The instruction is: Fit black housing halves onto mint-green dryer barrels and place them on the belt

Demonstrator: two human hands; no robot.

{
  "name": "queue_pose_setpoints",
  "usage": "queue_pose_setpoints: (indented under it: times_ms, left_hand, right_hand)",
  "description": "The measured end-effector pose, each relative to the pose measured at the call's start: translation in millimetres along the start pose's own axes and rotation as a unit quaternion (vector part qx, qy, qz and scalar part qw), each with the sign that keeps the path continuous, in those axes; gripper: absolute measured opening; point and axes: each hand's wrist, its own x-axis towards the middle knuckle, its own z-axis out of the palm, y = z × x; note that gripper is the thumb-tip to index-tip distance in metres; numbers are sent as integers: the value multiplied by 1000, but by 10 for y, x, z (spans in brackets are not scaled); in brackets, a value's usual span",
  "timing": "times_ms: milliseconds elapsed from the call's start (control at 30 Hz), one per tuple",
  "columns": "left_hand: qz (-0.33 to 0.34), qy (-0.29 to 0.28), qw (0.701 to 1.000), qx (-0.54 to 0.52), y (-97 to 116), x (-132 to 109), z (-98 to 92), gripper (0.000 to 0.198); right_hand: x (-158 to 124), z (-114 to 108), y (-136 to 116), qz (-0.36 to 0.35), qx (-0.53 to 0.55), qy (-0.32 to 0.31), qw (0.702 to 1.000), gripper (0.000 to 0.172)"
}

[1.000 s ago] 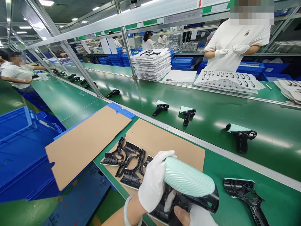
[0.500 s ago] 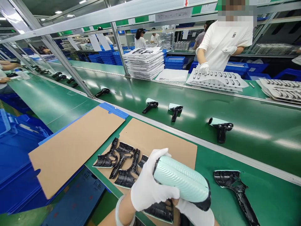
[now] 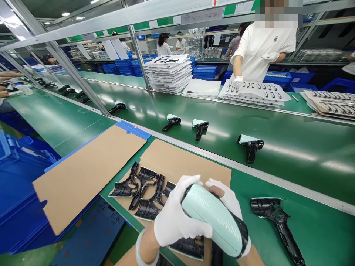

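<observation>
My left hand (image 3: 177, 214), in a white glove, is closed around the near left end of a mint-green and black hair dryer housing (image 3: 212, 218). Along the housing's right side lies my right hand (image 3: 229, 197), gloved with the thumb tip bare; it is curled against the shell, its lower fingers partly hidden. Black half shells (image 3: 148, 208) with handles lie below and left of my hands, inner sides up, on a cardboard sheet (image 3: 188, 159). To the right, another black half shell (image 3: 277, 214) rests on the green bench.
Beyond the bench edge, a green conveyor (image 3: 216, 147) carries several hair dryer housings (image 3: 251, 146). Another cardboard sheet (image 3: 91, 173) covers blue crates at left. A metal post (image 3: 77, 81) slants up. Across the belt, a co-worker (image 3: 260, 51) handles a sheet of small black parts (image 3: 255, 90).
My right hand has come from beneath the housing to its right side. The housing has rolled, and its far right end tips lower towards me. Housings on the conveyor have shifted left.
</observation>
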Motion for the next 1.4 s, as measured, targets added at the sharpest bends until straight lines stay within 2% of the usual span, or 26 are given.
queue_pose_setpoints:
  times_ms: [167,267,367,567,767,833,967,1033,1100,1200,1233,1300,1367,1400]
  left_hand:
    - [-2,-3,1000,0,22,-4,-11,104]
    - [-6,-11,1000,13,40,-6,-10,108]
    - [-1,-17,1000,23,63,-5,-4,111]
    - [1,-24,1000,17,118,20,0,111]
    - [-4,-23,999,23,149,12,8,111]
    - [10,-21,1000,18,133,-3,5,100]
    - [86,-26,996,26,93,-30,-17,50]
    - [103,-23,994,34,93,-35,-20,44]
    - [72,-17,997,32,111,-34,-8,56]
    - [-15,-2,999,33,158,-26,24,105]
    - [-39,3,999,38,174,-22,33,116]
    - [-68,3,996,48,200,-15,44,118]
    - [-65,2,996,55,210,-7,43,107]
    - [-52,2,997,57,208,-4,41,98]
  right_hand:
    - [48,-79,65,-85,-72,67,992,25]
    - [106,-74,143,-87,-93,96,987,23]
    - [146,-71,177,-76,-102,168,978,22]
    - [233,-201,40,-124,-186,254,941,24]
    - [338,-349,-120,-196,-237,285,908,17]
    - [343,-381,-176,-214,-255,288,898,19]
    - [365,-451,-299,-258,-275,298,877,23]
    - [384,-480,-332,-304,-301,296,854,29]
    - [400,-501,-339,-349,-331,287,828,34]
    - [404,-527,-332,-384,-353,278,807,34]
    - [398,-536,-327,-387,-358,278,803,34]
    - [369,-553,-294,-406,-375,277,786,33]
    - [315,-560,-198,-442,-387,290,756,30]
    - [281,-557,-122,-441,-370,288,765,29]
